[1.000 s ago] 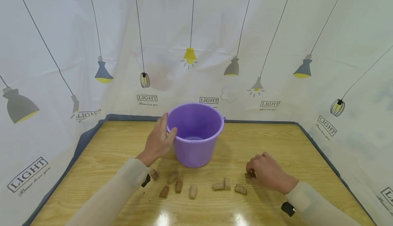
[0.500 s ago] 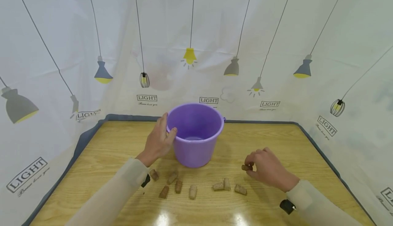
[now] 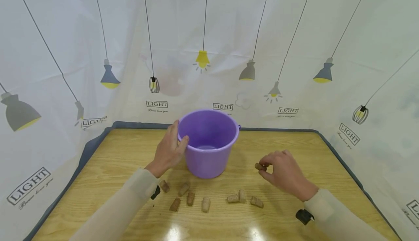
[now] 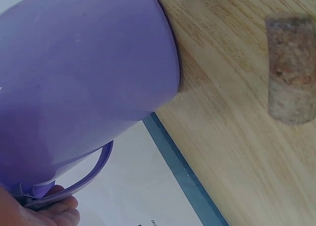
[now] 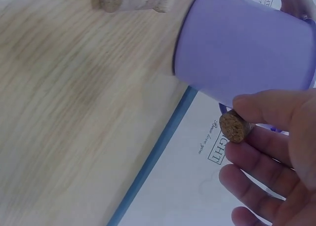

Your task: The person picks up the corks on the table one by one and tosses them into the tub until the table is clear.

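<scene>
From my end I'm seeing a wrinkled white cloth backdrop [image 3: 176, 23], printed with hanging lamps, walling in the wood-grained table [image 3: 108, 161]; a dark blue strip [image 3: 278, 129] is trimming the table's edges. The smooth, tapered plastic bucket [image 3: 209, 164] is standing upright, round mouth facing up, its purple handle [image 4: 94, 176] looping out from the wall. The left hand [image 3: 167, 149] is gripping the rim, thumb and fingers curled round it. The right hand [image 3: 284, 172] is hanging above the table, thumb and forefinger nearly together, pinching a speckled, cylindrical cork [image 5: 234, 127]; its other fingers are curving loosely. A stretch of table is separating that cork from the bucket. Eight grainy loose corks [image 3: 206, 204] are lying nearer me, two touching.
</scene>
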A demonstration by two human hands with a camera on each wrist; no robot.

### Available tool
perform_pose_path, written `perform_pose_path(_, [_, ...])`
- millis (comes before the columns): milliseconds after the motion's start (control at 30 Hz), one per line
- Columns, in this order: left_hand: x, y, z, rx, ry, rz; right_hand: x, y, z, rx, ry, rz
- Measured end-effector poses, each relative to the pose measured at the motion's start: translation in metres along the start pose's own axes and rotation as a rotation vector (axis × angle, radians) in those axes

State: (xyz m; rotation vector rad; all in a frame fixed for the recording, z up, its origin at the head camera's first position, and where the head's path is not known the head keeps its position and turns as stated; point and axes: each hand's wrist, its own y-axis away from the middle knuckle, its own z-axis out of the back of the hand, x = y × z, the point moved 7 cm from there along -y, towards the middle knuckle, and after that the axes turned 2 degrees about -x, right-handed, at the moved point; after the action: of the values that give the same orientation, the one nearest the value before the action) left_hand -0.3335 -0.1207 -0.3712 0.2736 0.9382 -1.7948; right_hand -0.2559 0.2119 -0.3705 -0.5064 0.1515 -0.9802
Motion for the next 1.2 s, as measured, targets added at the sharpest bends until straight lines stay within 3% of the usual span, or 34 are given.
perform_pose_path(900, [-0.001,-0.001,0.0,-0.004,0.001,-0.001,0.016,-0.035,0.036,-0.199,-0.061,0.028])
perform_pose_path(1200, [-0.001,0.0,0.0,-0.004,-0.004,-0.003,0.019,-0.044,0.044,-0.229,-0.086,0.028])
